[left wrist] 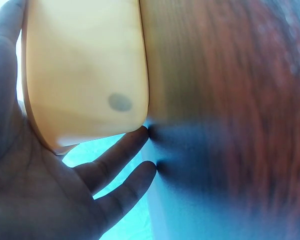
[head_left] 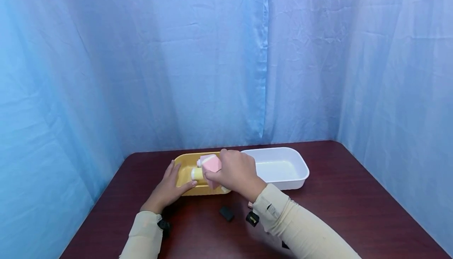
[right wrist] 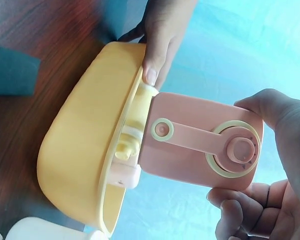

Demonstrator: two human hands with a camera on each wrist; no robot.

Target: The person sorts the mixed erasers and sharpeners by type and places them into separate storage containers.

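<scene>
As the L hand (head_left: 166, 190), fingers spread, touches the yellow bin (right wrist: 80, 135), the R hand (head_left: 238, 170) grips a pink dial-fronted box (right wrist: 190, 162) over its mouth, w/ a white bin (head_left: 277, 169) alongside on the dk. red table (head_left: 354, 200).

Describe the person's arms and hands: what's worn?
No gloves on left hand or right hand. Long cream sleeves reach both wrists. Small black device at the left cuff; black piece with a yellow mark by the right cuff, attachment unclear.
</scene>
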